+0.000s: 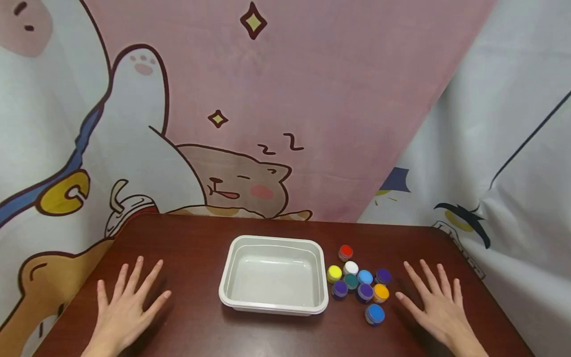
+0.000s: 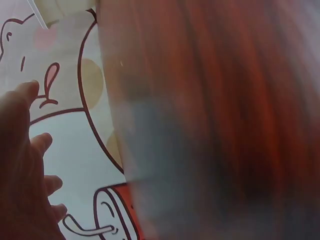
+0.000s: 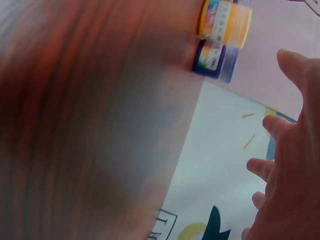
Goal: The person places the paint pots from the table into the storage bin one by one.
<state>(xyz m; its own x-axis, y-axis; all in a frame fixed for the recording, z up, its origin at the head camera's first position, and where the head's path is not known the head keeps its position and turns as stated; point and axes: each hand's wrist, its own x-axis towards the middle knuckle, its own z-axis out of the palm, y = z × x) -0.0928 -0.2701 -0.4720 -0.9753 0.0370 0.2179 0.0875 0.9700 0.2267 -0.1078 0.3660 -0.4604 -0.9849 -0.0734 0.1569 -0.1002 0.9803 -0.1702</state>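
My left hand [image 1: 123, 312] is spread over the left part of the table, its fingers straight and holding nothing. On the right, my right hand [image 1: 439, 310] is spread in the same way, nearest to a cluster of small paint jars. Between the hands sits a white rectangular tray [image 1: 274, 308], with nothing inside it. Beside its right wall stand the jars: red [image 1: 345, 253], yellow [image 1: 334, 273], white [image 1: 351, 268], teal [image 1: 351, 282], light blue [image 1: 365, 277], several purple ones [image 1: 365, 292], orange [image 1: 381, 293] and a blue one [image 1: 374, 314] closest to me.
The dark red-brown table [image 1: 192, 287] has rounded far corners. A printed cloth [image 1: 339, 99] with cartoon animals hangs right behind its far edge and along both sides. In the right wrist view, an orange jar [image 3: 225, 22] and a purple jar [image 3: 216, 61] show near that hand.
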